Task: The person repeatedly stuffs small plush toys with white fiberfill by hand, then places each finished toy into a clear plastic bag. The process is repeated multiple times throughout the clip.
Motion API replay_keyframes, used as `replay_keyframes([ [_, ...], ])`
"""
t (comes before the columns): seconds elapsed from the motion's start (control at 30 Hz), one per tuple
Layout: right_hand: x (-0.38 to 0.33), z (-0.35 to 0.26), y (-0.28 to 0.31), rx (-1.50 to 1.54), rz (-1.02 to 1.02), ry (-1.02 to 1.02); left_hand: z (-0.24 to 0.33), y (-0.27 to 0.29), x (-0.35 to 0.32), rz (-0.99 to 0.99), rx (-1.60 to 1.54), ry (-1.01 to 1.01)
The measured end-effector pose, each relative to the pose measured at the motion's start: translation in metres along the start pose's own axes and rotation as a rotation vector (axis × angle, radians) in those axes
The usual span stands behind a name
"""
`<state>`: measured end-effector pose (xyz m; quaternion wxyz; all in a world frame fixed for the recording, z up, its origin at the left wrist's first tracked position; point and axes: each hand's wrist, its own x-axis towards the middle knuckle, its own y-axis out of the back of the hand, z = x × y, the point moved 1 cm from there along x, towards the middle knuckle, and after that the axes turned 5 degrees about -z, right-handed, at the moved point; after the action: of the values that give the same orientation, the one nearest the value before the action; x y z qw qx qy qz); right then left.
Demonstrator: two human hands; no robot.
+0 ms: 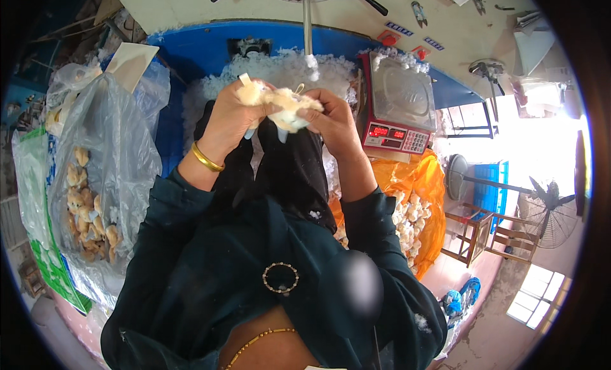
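Over my lap, both hands hold a small cream plush toy (289,107) with pale blue feet and a little loop on it. My left hand (230,115) is closed round its left end, where a light tag-like tab sticks up. My right hand (336,120) pinches its right end between thumb and fingers. Just beyond the toy, a thin metal tube (308,26) points toward me, with white fluff (311,67) at its tip. Loose white stuffing (210,83) lies behind and beside my hands in a blue-sided trough (191,45).
To the right stands a red weighing scale (385,137) dusted with fluff. Below it, an orange bag (433,223) holds many cream plush pieces (410,223). On the left, a clear plastic bag (118,134) contains tan plush pieces (83,201). Wooden stools (468,233) and a fan (546,211) stand farther right.
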<state>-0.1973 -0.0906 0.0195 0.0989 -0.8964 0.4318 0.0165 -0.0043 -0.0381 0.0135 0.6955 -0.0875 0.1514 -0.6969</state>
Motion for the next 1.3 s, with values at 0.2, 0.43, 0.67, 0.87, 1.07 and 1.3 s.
replay_keyframes([
  [0.2, 0.027, -0.016, 0.005, -0.076, 0.285, 0.161, 0.011, 0.0, 0.041, -0.071, 0.081, 0.019],
  [0.43, 0.126, -0.025, 0.028, 0.042, 0.439, 0.293, 0.017, -0.008, 0.128, 0.069, -0.133, -0.241],
  [0.67, 0.089, -0.033, 0.025, 0.306, 0.312, -0.035, 0.021, -0.003, 0.107, 0.046, -0.171, -0.047],
  [0.87, 0.164, -0.037, 0.031, 0.247, 0.485, 0.144, 0.02, 0.004, 0.165, 0.027, -0.049, -0.369],
  [1.07, 0.137, -0.023, 0.031, 0.157, 0.46, 0.225, 0.016, 0.001, 0.137, 0.105, -0.123, -0.115],
  [1.3, 0.107, -0.014, 0.031, 0.152, 0.398, 0.235, 0.018, -0.003, 0.105, 0.118, -0.054, -0.145],
])
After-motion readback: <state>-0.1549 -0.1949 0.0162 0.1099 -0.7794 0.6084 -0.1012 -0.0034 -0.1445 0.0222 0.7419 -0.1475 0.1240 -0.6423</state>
